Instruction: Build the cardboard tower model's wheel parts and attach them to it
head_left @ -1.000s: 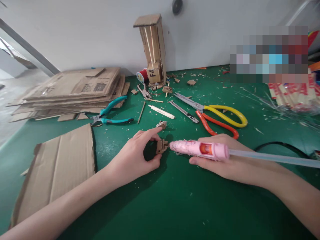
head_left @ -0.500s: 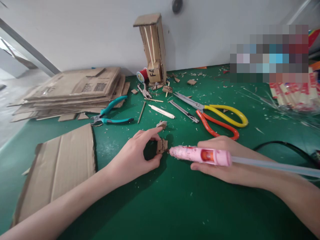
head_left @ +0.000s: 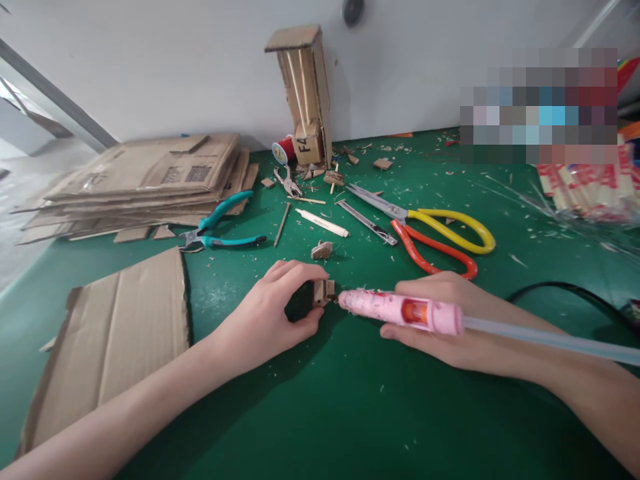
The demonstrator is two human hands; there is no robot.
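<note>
Cardboard block [head_left: 323,293] | likely light, crushable — I'd grip 2 opposite edges | left hand [head_left: 270,303] pinching it | right hand [head_left: 450,347] wrapping glue gun [head_left: 377,309]

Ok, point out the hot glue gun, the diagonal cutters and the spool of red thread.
Hot glue gun [head_left: 384,309]: head view, on its pink barrel.
Diagonal cutters [head_left: 227,244]: head view, on the nearer teal handle.
Spool of red thread [head_left: 289,147]: head view, on the wound thread.
</note>
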